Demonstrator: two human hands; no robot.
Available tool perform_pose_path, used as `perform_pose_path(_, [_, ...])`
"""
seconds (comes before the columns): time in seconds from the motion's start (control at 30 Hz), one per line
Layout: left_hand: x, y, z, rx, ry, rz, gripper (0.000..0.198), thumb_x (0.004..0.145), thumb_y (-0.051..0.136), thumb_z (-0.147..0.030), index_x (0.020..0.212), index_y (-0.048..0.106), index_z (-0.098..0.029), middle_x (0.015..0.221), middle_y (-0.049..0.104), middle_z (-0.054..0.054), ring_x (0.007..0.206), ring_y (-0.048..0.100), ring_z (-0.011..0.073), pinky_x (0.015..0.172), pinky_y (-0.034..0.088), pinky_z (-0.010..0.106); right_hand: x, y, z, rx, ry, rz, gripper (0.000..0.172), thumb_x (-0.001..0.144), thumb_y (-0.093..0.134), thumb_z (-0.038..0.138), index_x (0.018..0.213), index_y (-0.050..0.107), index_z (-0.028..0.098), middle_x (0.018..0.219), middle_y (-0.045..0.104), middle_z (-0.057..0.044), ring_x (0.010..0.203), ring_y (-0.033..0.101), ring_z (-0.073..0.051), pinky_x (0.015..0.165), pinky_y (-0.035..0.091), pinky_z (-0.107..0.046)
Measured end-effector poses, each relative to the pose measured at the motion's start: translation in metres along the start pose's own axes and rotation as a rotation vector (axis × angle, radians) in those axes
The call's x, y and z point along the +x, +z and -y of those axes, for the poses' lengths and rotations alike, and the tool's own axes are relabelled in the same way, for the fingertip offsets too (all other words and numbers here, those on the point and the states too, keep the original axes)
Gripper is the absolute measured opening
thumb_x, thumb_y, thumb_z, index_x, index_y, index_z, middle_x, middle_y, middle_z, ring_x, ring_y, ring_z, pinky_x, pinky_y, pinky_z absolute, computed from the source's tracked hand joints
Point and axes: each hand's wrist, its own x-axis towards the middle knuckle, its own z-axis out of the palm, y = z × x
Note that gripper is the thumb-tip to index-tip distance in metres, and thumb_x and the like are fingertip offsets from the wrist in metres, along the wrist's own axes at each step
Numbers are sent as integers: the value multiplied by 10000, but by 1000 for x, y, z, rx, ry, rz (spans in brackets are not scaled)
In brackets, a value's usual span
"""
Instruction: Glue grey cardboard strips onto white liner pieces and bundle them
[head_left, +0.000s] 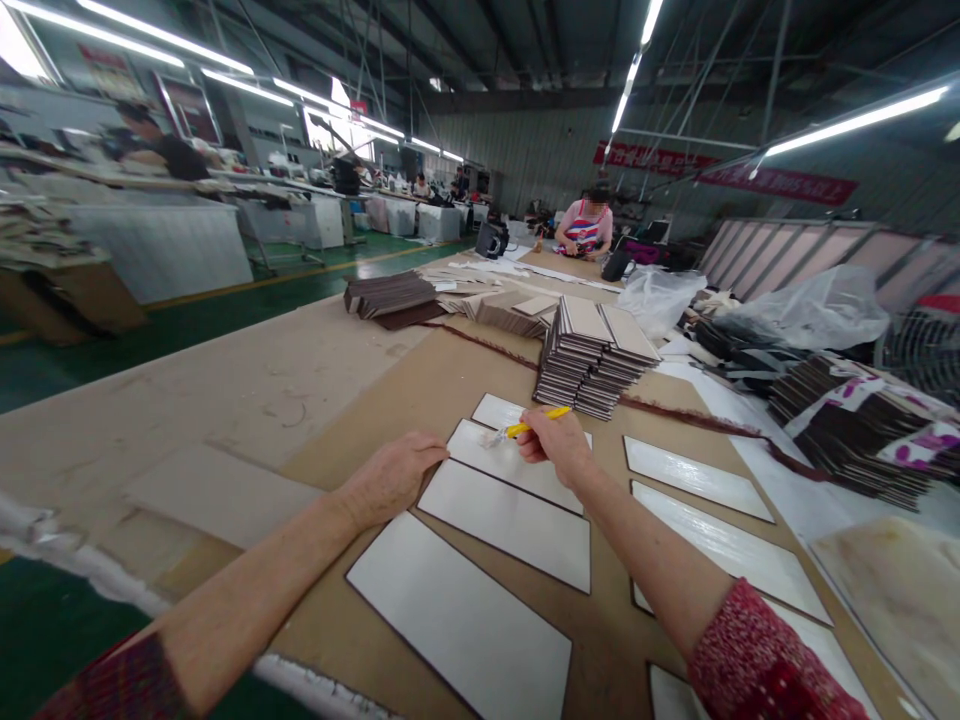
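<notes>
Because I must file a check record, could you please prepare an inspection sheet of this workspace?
Surface: table, smudged, partly covered by a brown sheet.
Job's things: white panels lie flat, some shiny; the brush is over one.
Clutter: a tall stack ahead, dark pieces to its left, a plastic bag to its right.
Hands: left hand has its fingers at a panel's edge; right hand grips the brush's yellow handle.
Cables: nothing seen on the table.
Surroundings: another person beyond the stack, red banner behind, green floor.
</notes>
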Motion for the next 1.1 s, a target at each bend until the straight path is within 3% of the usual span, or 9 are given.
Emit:
perform_pose_path(0.5, [-5, 11, 12, 52, 38, -54, 444, 861, 397, -18, 1197, 652, -155, 1220, 656, 98, 1143, 581, 216, 1058, 459, 358, -33, -90, -3, -167, 58, -86, 162, 815, 583, 215, 670, 610, 149, 562, 660, -24, 395, 573, -115, 364, 482, -195])
perform_pose_path(0.8, [-6, 11, 11, 70, 55, -61, 458, 848, 389, 3, 1200, 646, -138, 1218, 659, 109, 1143, 582, 221, 1055, 466, 371, -47, -125, -11, -152, 97, -165, 148, 804, 608, 209, 672, 622, 144, 549, 653, -26, 372, 552, -113, 348, 461, -193])
perform_pose_path(0.97, [-6, 9, 10, 37, 33, -56, 475, 826, 403, 18, 1210, 621, -156, 1233, 650, 95, 1166, 576, 216, 1070, 457, 375, -57, -127, 3, -52, 66, -177, 144, 846, 597, 233, 752, 644, 134, 564, 656, -27, 396, 562, -106, 368, 465, -179])
perform_pose_path(1.1, [-6, 3, 5, -3, 14, -83, 436, 833, 402, 23, 1164, 630, -146, 1214, 652, 102, 1156, 583, 215, 1068, 462, 380, -57, -97, 16, 98, 17, -100, 162, 897, 557, 274, 862, 651, 146, 638, 685, -19, 455, 583, -87, 429, 494, -164])
